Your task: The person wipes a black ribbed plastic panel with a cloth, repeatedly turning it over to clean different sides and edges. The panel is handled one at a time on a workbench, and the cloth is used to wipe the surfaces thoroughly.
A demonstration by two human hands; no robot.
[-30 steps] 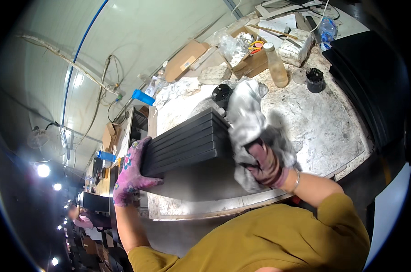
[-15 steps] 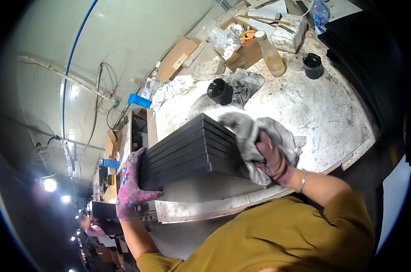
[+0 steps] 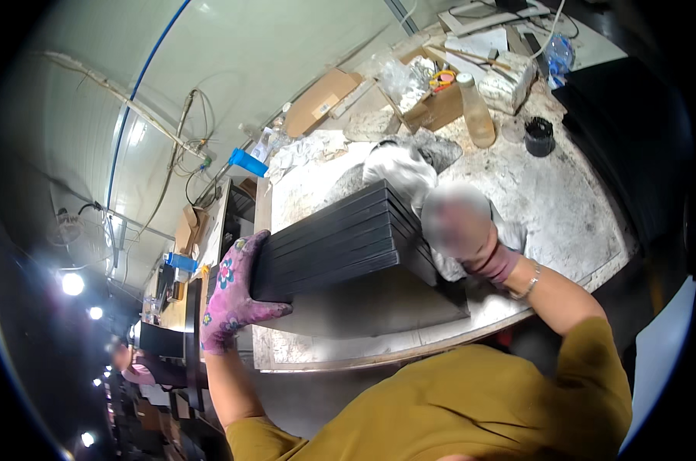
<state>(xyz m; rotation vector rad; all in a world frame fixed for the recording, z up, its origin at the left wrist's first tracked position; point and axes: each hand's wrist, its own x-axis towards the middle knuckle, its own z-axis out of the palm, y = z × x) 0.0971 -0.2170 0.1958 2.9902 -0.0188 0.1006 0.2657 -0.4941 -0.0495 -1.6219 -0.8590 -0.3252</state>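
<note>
A stack of flat black rectangular panels (image 3: 325, 250) is tilted above the worktable, its layered edges facing me. My left hand (image 3: 233, 296), in a pink flowered glove, grips the stack's left end, with the thumb along the lower edge. By the right end is my right hand (image 3: 478, 242), in a darker pink glove and closed on a stained grey-white rag (image 3: 400, 170). Part of the rag lies against the panels' side edges. The fingers of the right hand are blurred.
Along the table (image 3: 548, 223) stand a black-smeared cup (image 3: 539, 137), a bottle of yellowish liquid (image 3: 477, 115) and a cardboard box (image 3: 438, 109) with yellow-handled scissors. Black sheets (image 3: 632, 138) lie at the right. A person (image 3: 137, 369) is far off at the left.
The stack has shifted slightly right in the picture, and the rag has swung up over its far corner. That rag now hides the nearer black cup. Both hands keep their hold.
</note>
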